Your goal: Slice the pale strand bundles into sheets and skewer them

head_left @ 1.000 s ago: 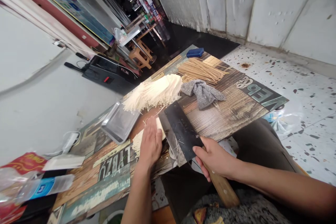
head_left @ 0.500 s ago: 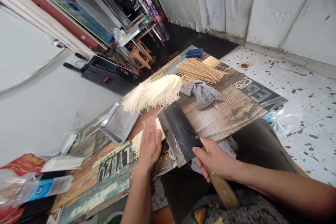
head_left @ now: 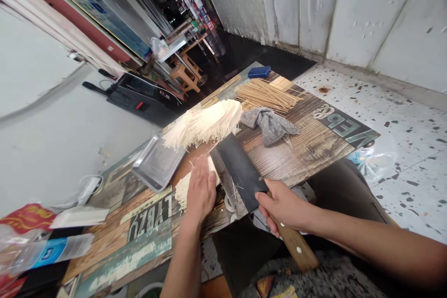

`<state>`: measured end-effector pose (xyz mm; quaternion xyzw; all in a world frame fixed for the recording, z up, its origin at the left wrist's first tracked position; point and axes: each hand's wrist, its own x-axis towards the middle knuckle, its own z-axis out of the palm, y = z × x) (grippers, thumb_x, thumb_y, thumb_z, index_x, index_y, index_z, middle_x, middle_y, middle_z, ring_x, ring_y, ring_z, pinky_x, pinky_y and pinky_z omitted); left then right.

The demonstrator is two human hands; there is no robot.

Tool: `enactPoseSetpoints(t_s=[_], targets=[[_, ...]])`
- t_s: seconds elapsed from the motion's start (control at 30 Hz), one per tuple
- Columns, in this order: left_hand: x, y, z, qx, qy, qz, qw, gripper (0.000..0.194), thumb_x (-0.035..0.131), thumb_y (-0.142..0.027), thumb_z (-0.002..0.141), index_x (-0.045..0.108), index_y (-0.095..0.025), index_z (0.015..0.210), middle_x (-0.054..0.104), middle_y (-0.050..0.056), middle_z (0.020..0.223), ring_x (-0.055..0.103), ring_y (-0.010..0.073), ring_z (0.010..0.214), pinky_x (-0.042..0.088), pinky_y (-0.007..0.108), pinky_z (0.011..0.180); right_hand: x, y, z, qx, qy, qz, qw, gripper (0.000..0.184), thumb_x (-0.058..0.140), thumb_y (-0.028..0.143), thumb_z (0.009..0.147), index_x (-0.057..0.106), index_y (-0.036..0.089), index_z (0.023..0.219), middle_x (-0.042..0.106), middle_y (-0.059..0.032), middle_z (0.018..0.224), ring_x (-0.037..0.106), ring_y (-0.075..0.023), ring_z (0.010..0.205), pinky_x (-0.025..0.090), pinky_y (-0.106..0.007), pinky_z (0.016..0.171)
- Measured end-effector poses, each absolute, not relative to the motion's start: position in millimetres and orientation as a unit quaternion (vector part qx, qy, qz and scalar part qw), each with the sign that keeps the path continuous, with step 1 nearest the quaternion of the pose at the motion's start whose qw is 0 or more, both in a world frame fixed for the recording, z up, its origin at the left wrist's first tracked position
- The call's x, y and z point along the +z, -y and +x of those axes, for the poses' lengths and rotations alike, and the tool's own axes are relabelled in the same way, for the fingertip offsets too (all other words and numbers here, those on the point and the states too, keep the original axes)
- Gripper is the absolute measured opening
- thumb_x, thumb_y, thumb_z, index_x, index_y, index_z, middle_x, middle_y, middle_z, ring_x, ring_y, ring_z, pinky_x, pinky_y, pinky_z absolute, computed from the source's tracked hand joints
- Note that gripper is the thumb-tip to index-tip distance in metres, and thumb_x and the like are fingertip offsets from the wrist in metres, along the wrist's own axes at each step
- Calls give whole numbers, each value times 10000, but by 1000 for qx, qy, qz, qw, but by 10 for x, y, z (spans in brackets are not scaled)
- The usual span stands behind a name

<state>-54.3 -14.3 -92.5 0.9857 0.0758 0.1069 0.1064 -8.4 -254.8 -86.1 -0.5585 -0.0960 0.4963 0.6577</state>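
Observation:
My left hand [head_left: 200, 188] lies flat with fingers together on a pale block of material [head_left: 212, 167] and the thin pale strips [head_left: 182, 191] cut from it, pressing them onto the printed wooden board [head_left: 314, 144]. My right hand [head_left: 282, 205] is closed round the wooden handle [head_left: 295, 244] of a wide dark cleaver [head_left: 237, 172]. The cleaver's blade stands right beside my left fingers, at the edge of the pale block.
A heap of pale shreds [head_left: 204, 123] and a bundle of thin sticks [head_left: 267, 93] lie further back, with a grey cloth [head_left: 270, 123] and a blue box [head_left: 259, 71]. A metal tray [head_left: 157, 165] sits left of my hand. A plastic bottle [head_left: 49, 251] lies at the far left.
The cleaver and my right hand have shifted slightly up and left. My left hand stays pressed on the pale block.

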Motion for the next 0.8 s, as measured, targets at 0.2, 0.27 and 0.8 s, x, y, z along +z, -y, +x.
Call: enactPoseSetpoints(t_s=[0.2, 0.27, 0.8], targets=[[-928, 150, -521, 107, -91, 983, 117, 582, 201, -421, 977, 246, -124, 1475, 287, 149, 1521, 205, 229, 1425, 181, 474, 1169, -705, 2371, 56, 495, 101, -578, 641, 226, 397, 149, 843, 368, 214, 629, 427, 88, 361, 417, -93, 259, 348, -177, 253], [-925, 149, -516, 101, -96, 983, 116, 596, 197, -423, 977, 236, -100, 1476, 277, 163, 1522, 202, 231, 1426, 177, 466, 1171, -688, 2323, 89, 491, 114, -579, 640, 253, 378, 121, 830, 371, 210, 594, 417, 79, 325, 410, -94, 247, 352, -176, 257], [-971, 122, -510, 94, -129, 979, 130, 694, 148, -491, 965, 133, -36, 1489, 126, 182, 1556, 79, 232, 1446, 108, 457, 1181, -792, 2146, -3, 467, 186, -636, 586, 223, 414, 155, 780, 379, 215, 569, 440, 58, 298, 466, -125, 248, 361, -182, 253]])
